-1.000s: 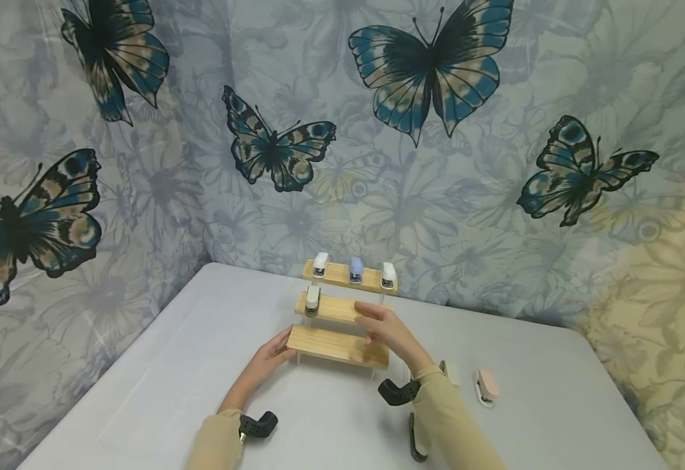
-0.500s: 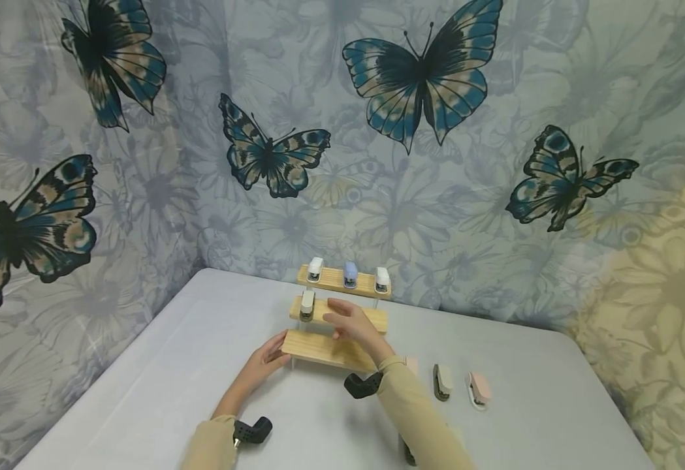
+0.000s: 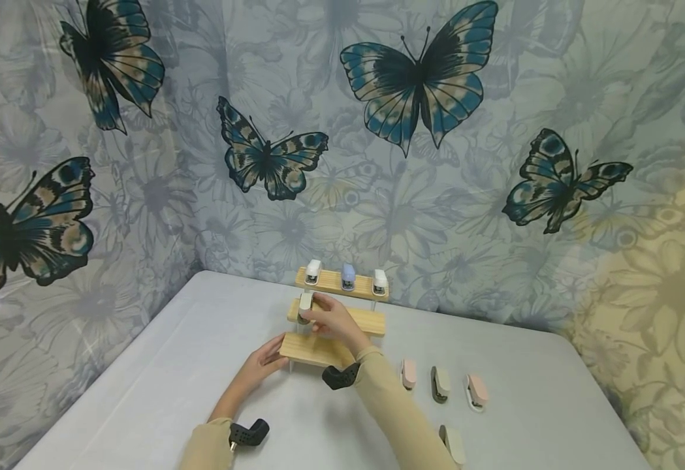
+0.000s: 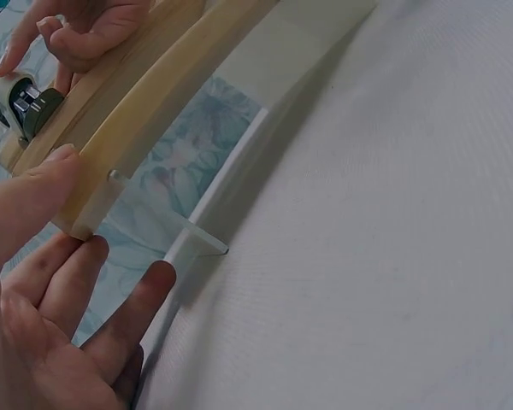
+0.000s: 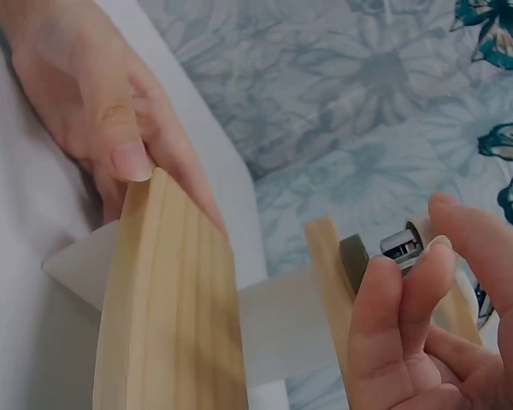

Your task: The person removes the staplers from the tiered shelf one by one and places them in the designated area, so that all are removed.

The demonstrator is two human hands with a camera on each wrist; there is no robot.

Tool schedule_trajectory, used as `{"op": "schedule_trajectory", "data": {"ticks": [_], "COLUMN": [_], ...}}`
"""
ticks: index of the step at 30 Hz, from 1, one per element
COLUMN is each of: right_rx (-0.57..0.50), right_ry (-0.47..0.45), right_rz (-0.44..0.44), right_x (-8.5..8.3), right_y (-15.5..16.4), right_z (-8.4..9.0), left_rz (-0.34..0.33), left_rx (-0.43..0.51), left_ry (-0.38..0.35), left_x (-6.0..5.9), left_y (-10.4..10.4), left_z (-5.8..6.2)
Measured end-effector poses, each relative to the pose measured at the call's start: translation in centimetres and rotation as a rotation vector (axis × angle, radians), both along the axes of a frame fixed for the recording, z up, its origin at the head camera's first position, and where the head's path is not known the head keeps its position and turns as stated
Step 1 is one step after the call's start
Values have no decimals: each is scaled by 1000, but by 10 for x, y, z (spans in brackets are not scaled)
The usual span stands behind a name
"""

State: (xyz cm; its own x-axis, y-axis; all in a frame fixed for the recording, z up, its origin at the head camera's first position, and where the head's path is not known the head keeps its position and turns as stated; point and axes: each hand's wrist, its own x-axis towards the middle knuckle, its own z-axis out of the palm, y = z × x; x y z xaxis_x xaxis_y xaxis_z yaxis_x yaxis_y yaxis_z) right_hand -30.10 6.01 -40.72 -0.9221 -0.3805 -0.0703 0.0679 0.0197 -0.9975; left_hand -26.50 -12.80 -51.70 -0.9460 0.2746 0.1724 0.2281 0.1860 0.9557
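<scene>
A three-tier wooden display stand with pale translucent supports is on the white table. My left hand (image 3: pixel 260 365) pinches the left end of its lowest shelf (image 3: pixel 307 349), thumb above and fingers below. At the left of the middle shelf (image 3: pixel 371 322) is a small stapler (image 3: pixel 305 303) with a cream top and dark olive base. My right hand (image 3: pixel 336 323) pinches this stapler, reaching over the lowest shelf. In the left wrist view, one fingertip meets the top of the stapler (image 4: pixel 26 107), which stands upright on its board.
Along the top shelf (image 3: pixel 330 281) stand a white stapler (image 3: pixel 313 271), a blue stapler (image 3: pixel 348 277) and another white stapler (image 3: pixel 380 282). Right of the stand, several staplers lie on the table, among them a pink one (image 3: pixel 476 391) and a cream one (image 3: pixel 441 384). Butterfly-patterned cloth hangs behind.
My right hand has moved left along the middle shelf and reached the cream stapler. The left hand keeps its place at the lowest shelf. The head view has shifted slightly.
</scene>
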Motion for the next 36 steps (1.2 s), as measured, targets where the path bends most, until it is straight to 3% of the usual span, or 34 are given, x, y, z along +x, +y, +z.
{"op": "schedule_trajectory", "data": {"ticks": [9,14,20,25,36], "right_rx": [54,106,211,305,433], "right_ry": [77,143,205,320,449], "right_rz": [-119,-179,-233,-228,-198], "right_x": [-5,-4,5,11,14], "right_y": [-4,-3,0,6,19], "right_z": [-9,-18,-14,-11,-7], "left_rz": [-19,-6,-3,-6,-7], "left_rx": [2,-6,-7,-6,0], "left_ry": [60,49,33,25,16], "left_x": [-3,-4,-3,-2,-4], "left_y": [0,1,2,3,2], "left_z": [-4,-5,-5,-6,-7]}}
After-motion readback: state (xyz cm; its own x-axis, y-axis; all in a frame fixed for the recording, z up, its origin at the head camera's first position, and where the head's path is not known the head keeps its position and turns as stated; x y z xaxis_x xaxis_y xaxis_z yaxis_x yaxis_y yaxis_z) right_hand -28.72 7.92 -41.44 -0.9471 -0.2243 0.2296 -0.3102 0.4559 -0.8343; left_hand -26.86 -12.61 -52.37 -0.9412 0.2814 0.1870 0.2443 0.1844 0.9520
